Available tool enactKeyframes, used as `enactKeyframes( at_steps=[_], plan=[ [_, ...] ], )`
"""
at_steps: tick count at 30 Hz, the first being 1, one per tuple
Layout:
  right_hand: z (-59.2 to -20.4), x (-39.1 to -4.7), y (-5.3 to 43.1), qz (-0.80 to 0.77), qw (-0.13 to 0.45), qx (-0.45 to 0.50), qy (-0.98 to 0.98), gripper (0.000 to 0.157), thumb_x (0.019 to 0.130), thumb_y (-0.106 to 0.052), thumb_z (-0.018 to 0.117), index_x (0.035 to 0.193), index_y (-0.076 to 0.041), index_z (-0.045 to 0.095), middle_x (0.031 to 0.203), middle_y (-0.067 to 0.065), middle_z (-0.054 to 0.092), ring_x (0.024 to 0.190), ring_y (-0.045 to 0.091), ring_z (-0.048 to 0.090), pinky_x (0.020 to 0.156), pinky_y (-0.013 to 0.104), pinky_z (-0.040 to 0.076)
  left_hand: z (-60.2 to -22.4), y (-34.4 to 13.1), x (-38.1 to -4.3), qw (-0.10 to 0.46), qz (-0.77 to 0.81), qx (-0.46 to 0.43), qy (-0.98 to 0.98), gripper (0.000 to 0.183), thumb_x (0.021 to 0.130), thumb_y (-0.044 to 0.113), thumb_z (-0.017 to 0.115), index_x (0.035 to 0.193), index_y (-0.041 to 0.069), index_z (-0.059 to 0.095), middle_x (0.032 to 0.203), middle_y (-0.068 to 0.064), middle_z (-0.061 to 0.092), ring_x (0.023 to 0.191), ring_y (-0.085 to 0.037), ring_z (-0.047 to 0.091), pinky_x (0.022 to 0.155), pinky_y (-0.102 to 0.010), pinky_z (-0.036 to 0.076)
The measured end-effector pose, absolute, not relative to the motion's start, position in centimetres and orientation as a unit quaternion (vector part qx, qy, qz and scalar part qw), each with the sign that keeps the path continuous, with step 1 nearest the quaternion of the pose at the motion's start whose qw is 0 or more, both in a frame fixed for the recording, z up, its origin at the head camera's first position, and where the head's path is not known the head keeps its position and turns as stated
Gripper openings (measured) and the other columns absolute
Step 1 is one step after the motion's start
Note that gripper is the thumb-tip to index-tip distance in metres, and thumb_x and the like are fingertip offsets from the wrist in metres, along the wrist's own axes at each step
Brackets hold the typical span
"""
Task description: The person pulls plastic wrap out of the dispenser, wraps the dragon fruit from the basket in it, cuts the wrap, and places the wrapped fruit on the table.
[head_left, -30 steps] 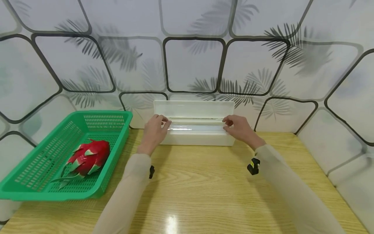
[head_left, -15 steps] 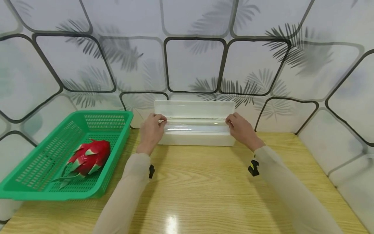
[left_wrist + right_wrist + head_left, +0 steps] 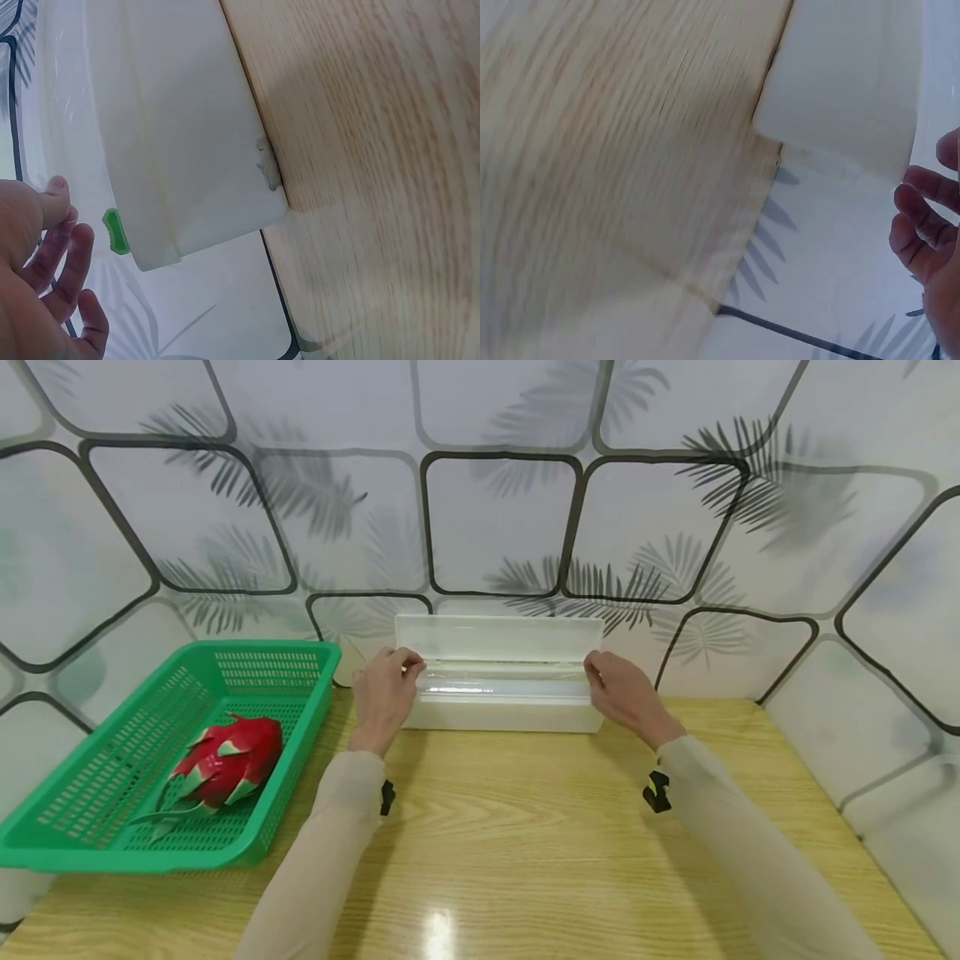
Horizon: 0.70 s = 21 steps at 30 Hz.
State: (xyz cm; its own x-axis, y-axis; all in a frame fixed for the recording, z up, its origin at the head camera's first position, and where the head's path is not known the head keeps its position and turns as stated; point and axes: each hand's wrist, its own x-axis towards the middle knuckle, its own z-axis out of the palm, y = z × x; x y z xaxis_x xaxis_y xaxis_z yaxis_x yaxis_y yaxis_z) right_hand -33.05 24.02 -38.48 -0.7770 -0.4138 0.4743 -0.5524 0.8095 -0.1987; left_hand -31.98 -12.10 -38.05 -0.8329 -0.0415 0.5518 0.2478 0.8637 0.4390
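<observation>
A long white cling film dispenser (image 3: 502, 717) lies against the wall with its lid (image 3: 498, 637) raised. Shiny clear cling film (image 3: 495, 687) spans its opening. At the left end, my left hand (image 3: 386, 693) pinches the film's edge between thumb and index finger; the other fingers curl loosely in the left wrist view, near a small green piece (image 3: 115, 231) on the box's end. My right hand (image 3: 624, 693) pinches the film at the opposite end. In the right wrist view its thumb and index finger are partly cut off, and the film is hard to see.
On the left of the wooden table (image 3: 480, 827) stands a green plastic basket (image 3: 300, 777) holding a red dragon fruit (image 3: 232, 760). A patterned wall (image 3: 495, 527) rises directly behind the dispenser, and another wall bounds the right side.
Both hands have moved outward, from over the dispenser's opening to its two ends. Their fingers have closed on the film's edge. The dispenser and basket stay put.
</observation>
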Motion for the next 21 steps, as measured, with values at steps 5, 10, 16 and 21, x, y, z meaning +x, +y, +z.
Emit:
enactKeyframes(
  at_steps=[5, 10, 16, 21],
  plan=[
    [-38.55, -32.9, 24.74, 0.016, 0.263, 0.305, -0.915, 0.01, 0.102, -0.008, 0.052, 0.093, -0.003, 0.054, 0.075, 0.011, 0.049, 0.06, 0.025, 0.044, 0.051, 0.033, 0.036, -37.96, -12.12, -31.8, 0.29, -0.236, -0.069, -0.925, 0.014, 0.098, 0.023, 0.071, 0.1, 0.011, 0.076, 0.101, -0.01, 0.072, 0.078, -0.031, 0.068, 0.075, -0.053, 0.049],
    [-38.31, -33.09, 24.91, -0.044, 0.3, 0.32, -0.898, 0.011, 0.1, -0.008, 0.058, 0.092, -0.003, 0.054, 0.076, 0.011, 0.048, 0.057, 0.024, 0.041, 0.046, 0.029, 0.029, -37.81, -12.51, -31.71, 0.29, -0.187, -0.086, -0.935, 0.013, 0.099, 0.024, 0.069, 0.1, 0.011, 0.073, 0.113, -0.012, 0.067, 0.087, -0.035, 0.068, 0.077, -0.055, 0.051],
    [-38.19, -33.38, 24.79, -0.067, 0.354, 0.3, -0.884, 0.013, 0.098, -0.011, 0.06, 0.091, -0.004, 0.052, 0.077, 0.013, 0.048, 0.061, 0.029, 0.045, 0.049, 0.032, 0.028, -37.7, -12.62, -31.62, 0.294, -0.118, -0.096, -0.944, 0.013, 0.102, 0.026, 0.064, 0.101, 0.013, 0.067, 0.115, -0.012, 0.062, 0.098, -0.037, 0.062, 0.081, -0.057, 0.048],
    [-38.56, -33.17, 24.83, -0.074, 0.356, 0.274, -0.89, 0.016, 0.102, -0.016, 0.058, 0.092, -0.005, 0.051, 0.081, 0.014, 0.05, 0.069, 0.035, 0.05, 0.055, 0.041, 0.037, -37.77, -12.69, -31.44, 0.319, -0.052, -0.095, -0.942, 0.015, 0.104, 0.026, 0.061, 0.105, 0.011, 0.064, 0.108, -0.013, 0.063, 0.092, -0.037, 0.061, 0.076, -0.055, 0.049]
  ],
)
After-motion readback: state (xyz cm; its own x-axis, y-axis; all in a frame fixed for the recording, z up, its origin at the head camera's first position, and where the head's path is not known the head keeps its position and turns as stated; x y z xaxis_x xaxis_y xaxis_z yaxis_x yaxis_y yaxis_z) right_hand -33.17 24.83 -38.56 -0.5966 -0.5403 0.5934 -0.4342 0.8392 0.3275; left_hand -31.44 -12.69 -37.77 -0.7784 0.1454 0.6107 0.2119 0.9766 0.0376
